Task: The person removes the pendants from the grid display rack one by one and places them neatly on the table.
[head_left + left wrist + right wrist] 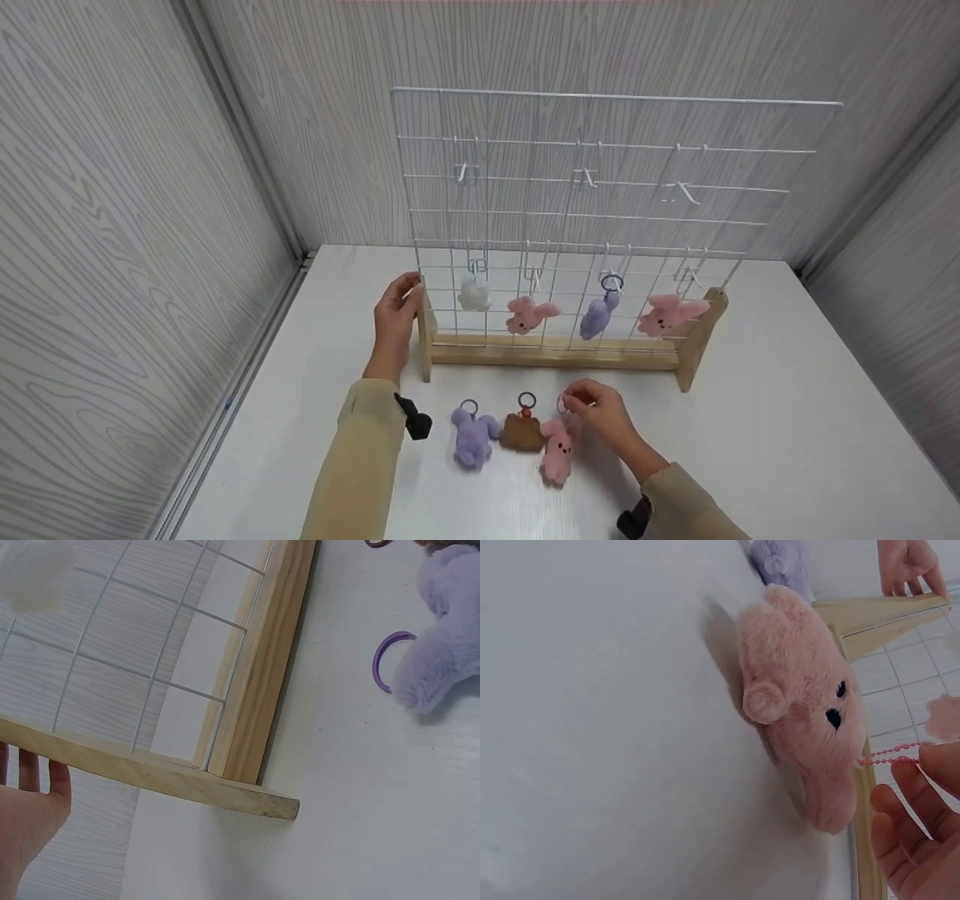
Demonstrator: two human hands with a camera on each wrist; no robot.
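Between thumb and forefinger, my right hand (600, 412) pinches the pink bead-chain loop (889, 754) of a pink plush bunny keychain (558, 454). The bunny's dark eyes show in the right wrist view, with its body close over the white tabletop. My left hand (395, 319) grips the upper part of the left wooden upright (150, 771) of a wire grid rack (585, 219). Beside the pink bunny lie a brown plush keychain (523, 433) with a dark ring and a purple plush keychain (474, 441) with a purple ring.
From the rack's lower hooks hang a white plush (474, 294), a pink bunny head (529, 315), a purple plush (598, 315) and another pink bunny (670, 314). Bare white hooks (586, 178) line the upper row. Wood-grain panels (112, 225) enclose the table.
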